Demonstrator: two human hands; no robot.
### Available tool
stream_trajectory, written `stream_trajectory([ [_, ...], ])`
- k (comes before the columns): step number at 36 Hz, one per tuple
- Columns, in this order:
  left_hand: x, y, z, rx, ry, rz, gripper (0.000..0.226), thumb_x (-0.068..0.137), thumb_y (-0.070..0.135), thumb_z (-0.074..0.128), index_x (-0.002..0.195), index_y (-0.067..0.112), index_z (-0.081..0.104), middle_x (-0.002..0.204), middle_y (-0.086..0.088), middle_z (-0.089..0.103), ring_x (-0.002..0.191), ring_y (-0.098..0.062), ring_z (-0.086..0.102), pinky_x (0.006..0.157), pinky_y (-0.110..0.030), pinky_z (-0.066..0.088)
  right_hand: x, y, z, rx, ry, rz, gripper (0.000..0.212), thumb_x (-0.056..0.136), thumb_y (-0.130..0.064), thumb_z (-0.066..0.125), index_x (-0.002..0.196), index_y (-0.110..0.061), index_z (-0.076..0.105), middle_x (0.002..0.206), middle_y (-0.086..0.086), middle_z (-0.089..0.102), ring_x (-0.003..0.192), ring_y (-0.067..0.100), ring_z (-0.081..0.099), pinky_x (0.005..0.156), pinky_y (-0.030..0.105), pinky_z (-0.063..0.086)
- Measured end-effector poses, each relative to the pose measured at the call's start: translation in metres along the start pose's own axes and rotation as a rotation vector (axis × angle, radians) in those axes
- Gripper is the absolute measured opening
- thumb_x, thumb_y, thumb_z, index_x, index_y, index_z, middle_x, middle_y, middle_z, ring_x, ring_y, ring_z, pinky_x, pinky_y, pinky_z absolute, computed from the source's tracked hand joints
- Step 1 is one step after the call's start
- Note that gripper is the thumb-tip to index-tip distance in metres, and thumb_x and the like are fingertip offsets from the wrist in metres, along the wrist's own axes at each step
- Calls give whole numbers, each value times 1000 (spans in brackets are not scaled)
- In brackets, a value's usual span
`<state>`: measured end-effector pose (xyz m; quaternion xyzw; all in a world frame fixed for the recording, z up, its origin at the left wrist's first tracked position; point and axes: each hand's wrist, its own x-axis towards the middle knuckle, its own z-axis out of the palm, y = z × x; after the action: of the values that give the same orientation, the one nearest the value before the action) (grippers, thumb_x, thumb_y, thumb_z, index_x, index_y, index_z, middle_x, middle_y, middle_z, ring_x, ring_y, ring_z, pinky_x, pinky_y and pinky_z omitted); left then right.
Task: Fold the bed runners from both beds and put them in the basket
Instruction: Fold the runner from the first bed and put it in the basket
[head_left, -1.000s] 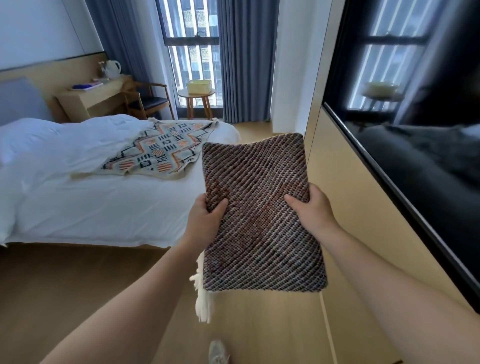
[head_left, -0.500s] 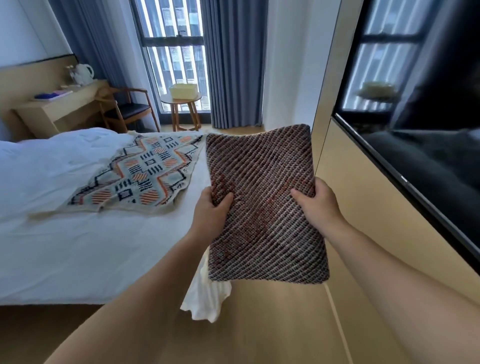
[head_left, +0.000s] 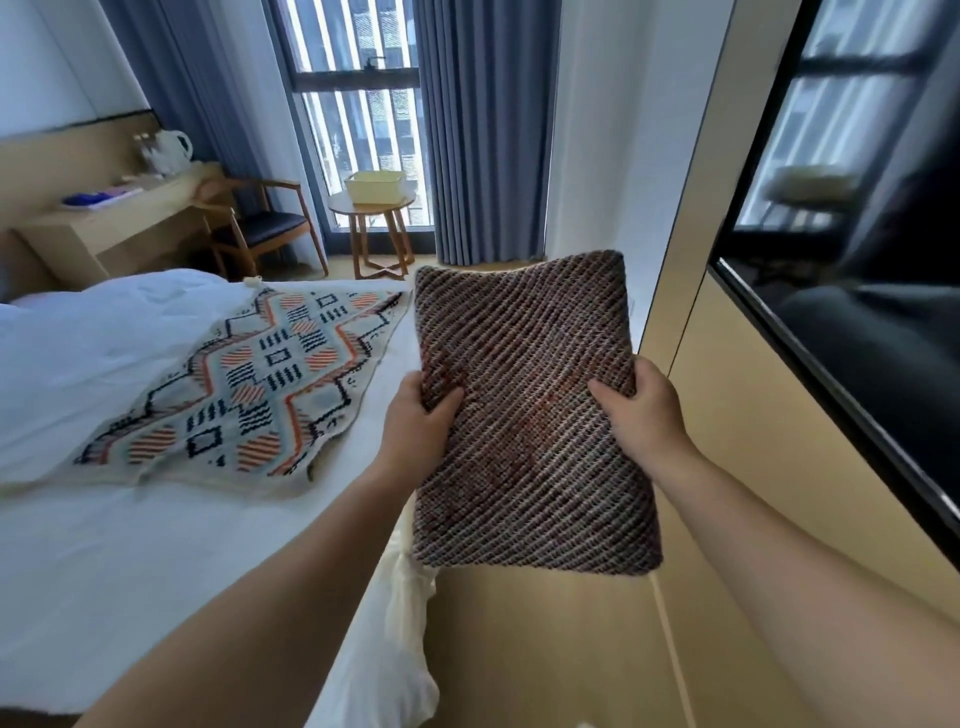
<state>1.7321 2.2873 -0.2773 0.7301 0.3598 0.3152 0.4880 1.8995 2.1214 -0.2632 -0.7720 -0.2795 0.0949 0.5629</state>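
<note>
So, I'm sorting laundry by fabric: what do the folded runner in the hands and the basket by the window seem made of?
Folded runner: thick woven or knitted yarn, matte, with diagonal ribs of brown and grey. Basket: probably pale yellow plastic with smooth straight walls, though too distant to be sure.

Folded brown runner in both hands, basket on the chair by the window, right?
No: the head view shows the basket on the round table, not the chair. Left hand and right hand do hold the folded brown runner.
</note>
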Motion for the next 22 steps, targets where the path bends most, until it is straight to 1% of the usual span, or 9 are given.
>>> stream_trajectory([
  [4,55,10,42,-12,32,-32,33,87,28,66,116,15,55,107,-1,67,98,-16,63,91,-39,50,72,13,-10,3,-32,16,35,91,-22,63,124,-12,57,118,3,64,105,20,61,95,36,49],
  [9,113,25,78,-42,53,-54,29,88,28,65,113,19,55,107,0,66,96,-15,63,81,-30,48,154,20,-18,14,-83,0,35,91,-23,63,124,-12,57,118,3,64,106,20,61,93,34,48],
  [12,145,30,94,-44,66,-55,27,88,28,65,112,21,54,107,1,66,96,-15,63,83,-31,49,195,25,-18,7,-95,-11,37,91,-23,63,126,-12,56,118,2,63,104,18,59,90,28,45],
  [16,190,31,112,-29,78,-35,26,89,27,65,111,22,52,106,1,65,96,-15,63,85,-33,49,241,33,-10,17,-103,-15,37,92,-21,63,127,-12,56,119,2,63,106,17,59,91,27,43],
  [20,237,29,129,-33,75,-15,24,90,25,64,110,22,51,105,3,64,94,-13,61,80,-27,44,288,39,4,8,-103,-19,37,92,-21,63,127,-14,55,121,1,62,106,16,58,91,26,42],
  [22,264,24,135,-36,76,-5,24,90,24,64,110,22,51,105,3,64,94,-13,61,80,-26,44,313,41,14,-5,-102,-21,37,92,-21,62,128,-13,55,120,1,62,104,15,57,90,26,42],
])
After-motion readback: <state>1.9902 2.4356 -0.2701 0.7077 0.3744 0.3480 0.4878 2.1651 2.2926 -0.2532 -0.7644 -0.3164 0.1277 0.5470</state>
